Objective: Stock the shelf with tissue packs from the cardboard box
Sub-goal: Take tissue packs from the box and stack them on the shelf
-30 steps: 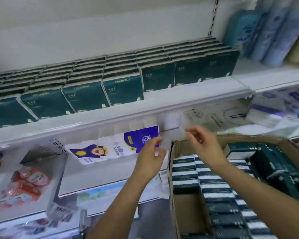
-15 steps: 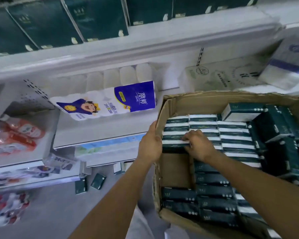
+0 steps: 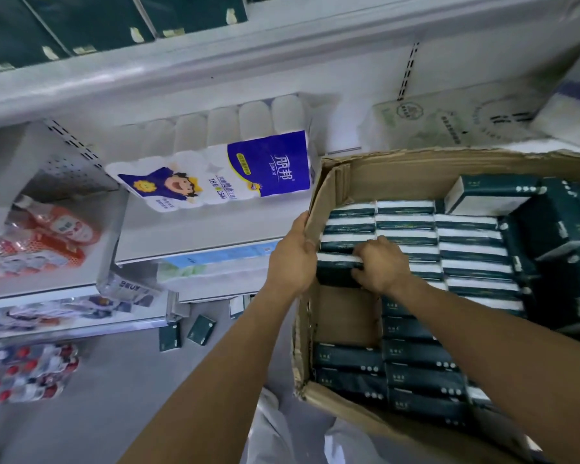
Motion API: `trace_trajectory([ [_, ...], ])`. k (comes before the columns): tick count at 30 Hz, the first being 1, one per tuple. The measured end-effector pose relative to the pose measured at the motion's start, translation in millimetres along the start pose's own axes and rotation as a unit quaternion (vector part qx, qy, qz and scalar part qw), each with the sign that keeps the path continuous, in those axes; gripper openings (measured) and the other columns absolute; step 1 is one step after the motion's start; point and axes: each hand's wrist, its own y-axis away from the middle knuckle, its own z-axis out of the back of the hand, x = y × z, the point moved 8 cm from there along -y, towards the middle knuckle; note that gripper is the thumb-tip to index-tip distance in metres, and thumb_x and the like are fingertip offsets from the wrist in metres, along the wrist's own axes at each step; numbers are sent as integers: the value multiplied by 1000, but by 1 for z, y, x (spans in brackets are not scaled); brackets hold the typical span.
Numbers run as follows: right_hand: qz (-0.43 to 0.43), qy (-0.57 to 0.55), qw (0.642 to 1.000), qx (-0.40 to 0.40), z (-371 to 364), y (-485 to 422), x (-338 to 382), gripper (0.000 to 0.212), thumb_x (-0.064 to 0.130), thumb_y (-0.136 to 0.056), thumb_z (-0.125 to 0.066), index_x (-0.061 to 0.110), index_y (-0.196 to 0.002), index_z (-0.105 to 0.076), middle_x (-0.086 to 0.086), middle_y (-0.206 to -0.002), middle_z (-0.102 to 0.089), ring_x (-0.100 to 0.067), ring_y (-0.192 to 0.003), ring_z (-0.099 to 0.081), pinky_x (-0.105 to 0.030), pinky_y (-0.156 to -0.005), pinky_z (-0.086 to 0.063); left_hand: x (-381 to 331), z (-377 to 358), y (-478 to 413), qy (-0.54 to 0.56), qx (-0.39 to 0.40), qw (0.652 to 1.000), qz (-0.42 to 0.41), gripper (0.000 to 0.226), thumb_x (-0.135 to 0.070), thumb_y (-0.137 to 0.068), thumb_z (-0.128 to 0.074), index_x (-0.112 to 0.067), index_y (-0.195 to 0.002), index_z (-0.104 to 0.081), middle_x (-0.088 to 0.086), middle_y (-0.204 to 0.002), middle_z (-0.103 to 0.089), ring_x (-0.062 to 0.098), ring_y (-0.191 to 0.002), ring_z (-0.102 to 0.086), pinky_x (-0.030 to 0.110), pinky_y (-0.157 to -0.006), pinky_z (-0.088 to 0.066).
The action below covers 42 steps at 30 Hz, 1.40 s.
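one wall of the cardboard box (image 3: 416,172) is gripped by the left hand (image 3: 292,259), while the right hand (image 3: 382,266) curls round a dark green tissue pack (image 3: 335,271) inside, just beside the left hand. the white shelf (image 3: 188,72) runs above both, and grey floor (image 3: 98,396) lies below the left hand.

Single head view, tilted steeply down, close over the box (image 3: 416,175) at 3 o'clock, shelf (image 3: 215,72) at 12 o'clock.

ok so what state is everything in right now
cardboard box: open, partly full
tissue pack: in the box, gripped
left hand: grips the box wall
right hand: grips the tissue pack
toilet roll pack: lying on the shelf
two small packs: loose on the floor
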Motion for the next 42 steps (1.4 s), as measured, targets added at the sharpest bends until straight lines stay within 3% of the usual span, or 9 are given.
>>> trace_trajectory([
  [6,-72,-176,981,-21,11,12,-15,33,33,-89,-63,21,-119,-57,-3,-106,-61,-23,-105,-56,-28,-76,-43,-1,0,2,5,13,1000,0,46,-18,-103,-34,-31,-147,-30,3,-138,-53,26,-120,-52,29,-94,-40],
  [11,-179,-457,868,-69,17,21,-42,20,21,-90,-67,16,-108,-62,0,-88,-54,-14,-79,-54,-26,-68,-45,0,0,4,2,13,1000,9,48,-15,-102,-34,-33,-147,-29,3,-139,-52,28,-120,-52,33,-95,-40],
  [15,-156,-532,827,-95,39,35,-52,19,15,-87,-71,15,-105,-66,0,-78,-53,-12,-72,-52,-21,-67,-41,-3,0,2,-2,14,1000,9,48,-14,-102,-34,-29,-148,-29,4,-142,-50,28,-122,-50,31,-96,-39],
  [18,-138,-557,813,-98,60,44,-53,20,14,-86,-71,17,-106,-66,-4,-93,-61,-14,-83,-56,-21,-74,-44,-9,-1,2,20,20,1000,15,46,-16,-103,-35,-26,-147,-31,4,-143,-48,26,-126,-49,32,-100,-39],
  [23,-116,-541,823,-130,102,58,-56,22,11,-86,-71,13,-106,-64,0,-86,-56,-7,-75,-52,-5,-59,-42,-16,9,11,76,3,997,15,45,-13,-98,-47,-26,-141,-42,-1,-139,-52,21,-122,-52,30,-99,-42],
  [28,-94,-539,822,-158,143,62,-56,29,11,-83,-74,14,-110,-64,12,-87,-58,-11,-89,-53,-23,-80,-41,-26,33,24,127,-17,991,30,50,-15,-97,-53,-21,-145,-38,-2,-147,-43,19,-125,-50,33,-103,-45],
  [34,-74,-542,816,-187,194,55,-49,33,17,-80,-77,27,-107,-62,-1,-105,-65,-21,-101,-60,-41,-90,-52,-81,108,14,99,-94,986,-100,45,-9,-96,-52,-19,-139,-46,-6,-137,-52,9,-121,-51,18,-95,-41],
  [38,-20,-531,812,-241,256,48,-27,32,10,-82,-75,16,-110,-62,1,-104,-65,-16,-99,-58,-24,-83,-48,-120,162,5,89,-139,971,-172,41,-13,-98,-51,-25,-137,-47,-10,-137,-52,9,-124,-49,27,-100,-45],
  [42,55,-472,813,-335,332,43,2,25,5,-80,-75,18,-98,-64,2,-95,-67,-16,-86,-59,-19,-73,-49,-154,212,-5,0,-211,946,-244,39,-16,-98,-51,-27,-135,-48,-11,-140,-49,6,-128,-42,13,-102,-28],
])
